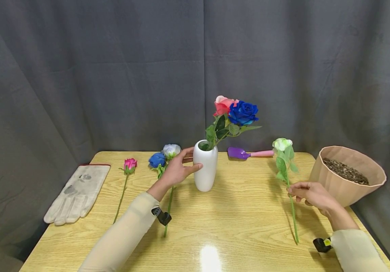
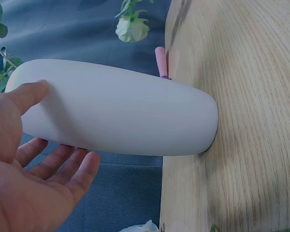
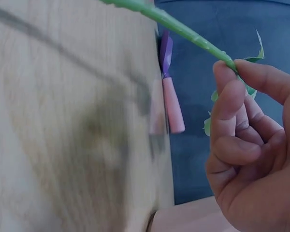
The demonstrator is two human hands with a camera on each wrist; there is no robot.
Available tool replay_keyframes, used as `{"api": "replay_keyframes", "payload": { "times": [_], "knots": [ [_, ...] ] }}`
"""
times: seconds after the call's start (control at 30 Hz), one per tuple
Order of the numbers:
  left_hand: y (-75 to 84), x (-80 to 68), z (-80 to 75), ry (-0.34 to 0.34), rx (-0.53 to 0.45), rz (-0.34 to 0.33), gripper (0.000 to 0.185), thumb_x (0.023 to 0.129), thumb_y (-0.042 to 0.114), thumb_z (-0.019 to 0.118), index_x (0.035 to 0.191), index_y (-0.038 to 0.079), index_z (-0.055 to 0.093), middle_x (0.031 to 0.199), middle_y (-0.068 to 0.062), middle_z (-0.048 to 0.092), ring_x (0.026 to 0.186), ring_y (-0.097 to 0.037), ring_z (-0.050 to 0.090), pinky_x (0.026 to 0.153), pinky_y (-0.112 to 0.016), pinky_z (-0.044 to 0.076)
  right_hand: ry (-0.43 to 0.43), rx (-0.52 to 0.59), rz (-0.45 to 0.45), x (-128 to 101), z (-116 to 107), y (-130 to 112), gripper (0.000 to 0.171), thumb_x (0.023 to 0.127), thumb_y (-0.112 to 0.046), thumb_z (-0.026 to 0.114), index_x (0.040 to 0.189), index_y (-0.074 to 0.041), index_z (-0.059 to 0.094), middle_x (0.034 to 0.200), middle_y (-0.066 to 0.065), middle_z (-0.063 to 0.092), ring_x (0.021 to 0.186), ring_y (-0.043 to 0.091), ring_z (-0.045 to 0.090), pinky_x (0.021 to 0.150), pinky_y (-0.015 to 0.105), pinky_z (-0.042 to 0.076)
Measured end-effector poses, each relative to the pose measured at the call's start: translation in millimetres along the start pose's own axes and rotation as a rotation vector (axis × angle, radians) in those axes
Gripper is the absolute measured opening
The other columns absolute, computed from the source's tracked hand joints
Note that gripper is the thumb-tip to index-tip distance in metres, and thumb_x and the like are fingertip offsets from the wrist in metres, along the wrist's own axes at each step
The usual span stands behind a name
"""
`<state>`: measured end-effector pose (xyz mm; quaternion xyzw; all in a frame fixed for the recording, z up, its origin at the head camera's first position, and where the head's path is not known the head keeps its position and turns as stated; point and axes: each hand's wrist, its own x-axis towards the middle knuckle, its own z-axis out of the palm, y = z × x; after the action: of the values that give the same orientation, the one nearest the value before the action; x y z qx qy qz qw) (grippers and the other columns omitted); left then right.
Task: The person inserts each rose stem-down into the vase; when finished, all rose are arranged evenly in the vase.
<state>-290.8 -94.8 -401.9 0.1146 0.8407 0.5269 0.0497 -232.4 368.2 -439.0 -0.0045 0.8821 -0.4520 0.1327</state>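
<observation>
My left hand (image 1: 178, 170) is half curled about the upper part of the vase (image 1: 205, 172), thumb on the near side and fingers round the far side; the vase stands on the bench (image 1: 242, 223). My right hand (image 1: 312, 194) pinches the stem of the pale rose (image 1: 282, 144) between thumb and fingertips, the other fingers loosely bent, and the rose is up off the wood, well apart from the vase.

The likeliest trouble, I'd say, is tipping. The coral rose (image 1: 224, 105) and blue rose (image 1: 243, 112) both lean out of the mouth to my right, so their weight pulls that way; if I slackened my left grip and something knocked the blooms, the vase could topple.

My pinch worries me too — it bears on a thin stem, so the head could swing or the stem roll in my fingertips. A leaf could also snag on the crowded rim if the rose came near it at a slant. To my right, the pot (image 1: 330, 185) sits just beside my hand; a careless elbow or wrist might nudge it and spill the soil (image 1: 344, 172). On the other side, my left sleeve (image 1: 127, 234) passes over the flowers lying there — dragged back low, it could sweep the magenta flower (image 1: 130, 164) aside.
</observation>
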Motion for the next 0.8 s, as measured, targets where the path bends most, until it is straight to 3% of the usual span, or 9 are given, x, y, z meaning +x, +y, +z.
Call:
{"api": "replay_keyframes", "payload": {
  "times": [0.47, 0.8],
  "knots": [
    [0.4, -1.1, 0.6, 0.005, 0.008, -0.001, 0.074, 0.088, 0.042, 0.075, 0.151, 0.021, 0.042, 0.145, -0.006, 0.054, 0.134, -0.029, 0.054, 0.108, -0.050, 0.049, 0.074, 0.006, -0.032, -0.4, 6.4, -26.1, 0.039, 0.097, -0.042, 0.064, 0.113, -0.007, 0.070, 0.084, -0.002, 0.065, 0.074, 0.011, 0.058, 0.057, 0.027, 0.044],
    [0.6, -1.0, -0.4, 0.004, 0.005, 0.005, 0.076, 0.087, 0.045, 0.076, 0.151, 0.021, 0.041, 0.145, -0.006, 0.054, 0.134, -0.029, 0.054, 0.108, -0.050, 0.049, 0.109, 0.161, -0.083, 0.0, 13.0, -47.3, 0.030, 0.098, -0.035, 0.064, 0.112, -0.009, 0.067, 0.080, -0.013, 0.065, 0.074, 0.008, 0.060, 0.055, 0.026, 0.044]
  ]
}}
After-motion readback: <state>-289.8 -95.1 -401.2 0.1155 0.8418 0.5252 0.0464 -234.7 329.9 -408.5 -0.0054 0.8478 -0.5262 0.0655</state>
